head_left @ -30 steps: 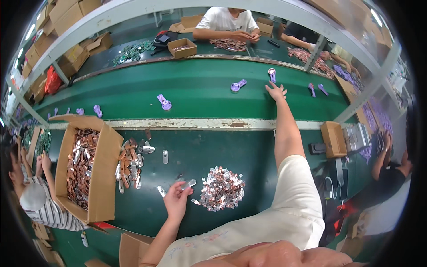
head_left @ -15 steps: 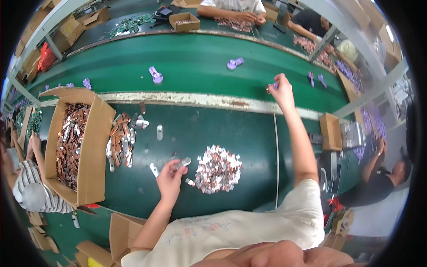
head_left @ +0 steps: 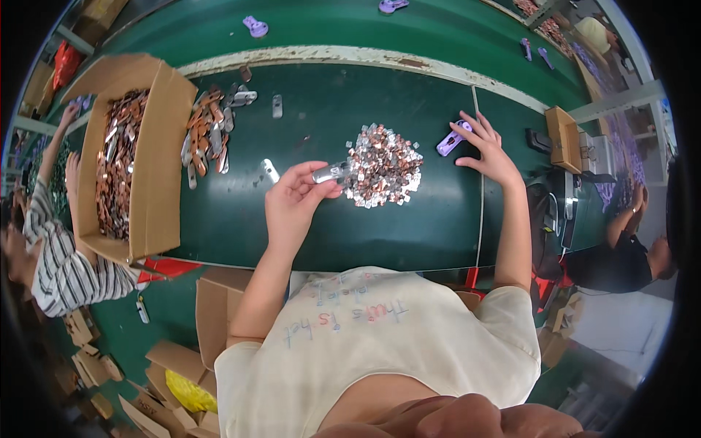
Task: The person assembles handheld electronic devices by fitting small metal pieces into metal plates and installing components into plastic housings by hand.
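My left hand pinches a silver metal strip with a rounded end between thumb and fingers. The strip's far end is over the left edge of a heap of small silver and copper-coloured metal pieces. To the right of that heap, a purple plastic part with a round head and a handle lies on the dark green bench. My right hand is over it with fingers spread, the index fingertip at its head and the thumb apart from it. A loose metal strip rests left of my left hand.
A tall cardboard box full of metal strips stands at left, beside a pile of strips. Beyond the bench's pale rail, a green belt carries purple parts. A small cardboard box is at right. Other people work on both sides.
The view has tilted down. My right hand has come back from above the belt to the bench, where its fingers are spread over a purple part. My left hand has brought its strip to the heap.
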Available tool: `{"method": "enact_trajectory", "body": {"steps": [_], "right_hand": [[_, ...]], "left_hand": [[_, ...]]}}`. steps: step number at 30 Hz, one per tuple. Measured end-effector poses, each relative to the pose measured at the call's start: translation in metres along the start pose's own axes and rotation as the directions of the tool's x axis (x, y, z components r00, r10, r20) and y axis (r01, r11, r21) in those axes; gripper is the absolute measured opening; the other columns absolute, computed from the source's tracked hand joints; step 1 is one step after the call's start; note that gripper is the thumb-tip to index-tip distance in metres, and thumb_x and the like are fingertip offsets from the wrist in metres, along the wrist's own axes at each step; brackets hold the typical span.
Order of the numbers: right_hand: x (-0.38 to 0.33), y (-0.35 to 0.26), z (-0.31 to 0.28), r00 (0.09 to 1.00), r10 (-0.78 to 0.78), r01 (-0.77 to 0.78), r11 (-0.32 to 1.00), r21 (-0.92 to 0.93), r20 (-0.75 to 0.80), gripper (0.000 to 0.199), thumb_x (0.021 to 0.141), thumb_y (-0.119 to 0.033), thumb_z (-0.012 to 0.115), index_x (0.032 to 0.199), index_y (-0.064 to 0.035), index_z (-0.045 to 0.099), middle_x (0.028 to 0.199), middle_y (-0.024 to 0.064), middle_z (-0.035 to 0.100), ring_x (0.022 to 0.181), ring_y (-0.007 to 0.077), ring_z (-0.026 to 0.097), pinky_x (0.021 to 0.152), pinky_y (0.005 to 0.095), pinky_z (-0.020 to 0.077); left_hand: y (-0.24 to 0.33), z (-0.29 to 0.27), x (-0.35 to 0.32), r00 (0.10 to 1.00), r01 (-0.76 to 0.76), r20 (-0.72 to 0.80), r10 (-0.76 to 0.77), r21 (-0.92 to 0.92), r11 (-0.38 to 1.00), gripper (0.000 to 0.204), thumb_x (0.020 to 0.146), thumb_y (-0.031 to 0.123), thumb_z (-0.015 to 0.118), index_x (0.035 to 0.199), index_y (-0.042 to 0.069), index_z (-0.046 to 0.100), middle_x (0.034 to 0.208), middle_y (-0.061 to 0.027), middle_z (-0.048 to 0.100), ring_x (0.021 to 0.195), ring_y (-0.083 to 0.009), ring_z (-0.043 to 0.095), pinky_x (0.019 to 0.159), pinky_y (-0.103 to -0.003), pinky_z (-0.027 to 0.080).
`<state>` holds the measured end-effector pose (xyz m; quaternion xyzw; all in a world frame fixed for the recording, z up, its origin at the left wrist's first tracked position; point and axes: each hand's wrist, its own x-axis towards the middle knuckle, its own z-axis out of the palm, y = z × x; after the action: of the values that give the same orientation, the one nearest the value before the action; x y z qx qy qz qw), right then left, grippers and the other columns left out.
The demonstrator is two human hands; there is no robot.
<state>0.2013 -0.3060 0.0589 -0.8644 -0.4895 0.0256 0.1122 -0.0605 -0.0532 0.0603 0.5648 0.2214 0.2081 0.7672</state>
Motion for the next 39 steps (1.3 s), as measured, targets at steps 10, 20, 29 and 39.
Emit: {"method": "enact_trajectory", "body": {"steps": [10, 20, 29, 39], "right_hand": [[-0.004, -0.097, -0.008, 0.963, 0.055, 0.2, 0.521, 0.83, -0.266, 0.032, 0.075, 0.002, 0.058, 0.106, 0.0031, 0.051, 0.108, 0.0142, 0.048, 0.099, 0.0233, 0.05, 0.077, 0.0315, 0.0453], [0.002, -0.18, -0.048, 0.855, -0.384, 0.498, 0.797, 0.341, -0.348, 0.041, 0.062, -0.003, 0.071, 0.101, -0.0023, 0.06, 0.096, 0.0145, 0.052, 0.076, 0.0256, 0.053, 0.062, 0.0315, 0.0441], [0.006, -0.184, -0.05, 0.876, -0.366, 0.464, 0.818, 0.34, -0.315, 0.041, 0.061, -0.001, 0.07, 0.1, -0.002, 0.061, 0.095, 0.0137, 0.053, 0.076, 0.0247, 0.053, 0.06, 0.0307, 0.0433], [0.0, -0.186, -0.011, 0.999, 0.018, -0.043, 0.431, 0.901, 0.039, 0.032, 0.069, -0.002, 0.07, 0.097, -0.0003, 0.052, 0.09, 0.0066, 0.054, 0.077, 0.011, 0.052, 0.066, 0.0217, 0.0422]], "left_hand": [[0.032, 0.016, -0.029, 0.993, -0.058, 0.105, 0.052, 0.056, 0.997, 0.027, 0.078, -0.007, 0.058, 0.105, -0.003, 0.054, 0.085, -0.0089, 0.062, 0.078, -0.0126, 0.063, 0.069, -0.022, 0.051], [0.051, 0.02, -0.038, 0.971, -0.135, 0.216, 0.105, 0.128, 0.983, 0.033, 0.076, -0.013, 0.055, 0.109, -0.008, 0.051, 0.099, -0.015, 0.059, 0.086, -0.0188, 0.062, 0.077, -0.027, 0.052], [0.056, 0.016, -0.038, 0.964, -0.093, 0.26, 0.06, 0.117, 0.989, 0.034, 0.077, -0.01, 0.058, 0.11, -0.007, 0.051, 0.098, -0.0141, 0.06, 0.088, -0.0176, 0.061, 0.076, -0.026, 0.051], [0.033, 0.019, -0.035, 0.975, -0.156, 0.191, 0.114, 0.221, 0.963, 0.02, 0.08, -0.007, 0.053, 0.1, -0.003, 0.054, 0.09, -0.0084, 0.06, 0.08, -0.011, 0.06, 0.069, -0.022, 0.049]]}}
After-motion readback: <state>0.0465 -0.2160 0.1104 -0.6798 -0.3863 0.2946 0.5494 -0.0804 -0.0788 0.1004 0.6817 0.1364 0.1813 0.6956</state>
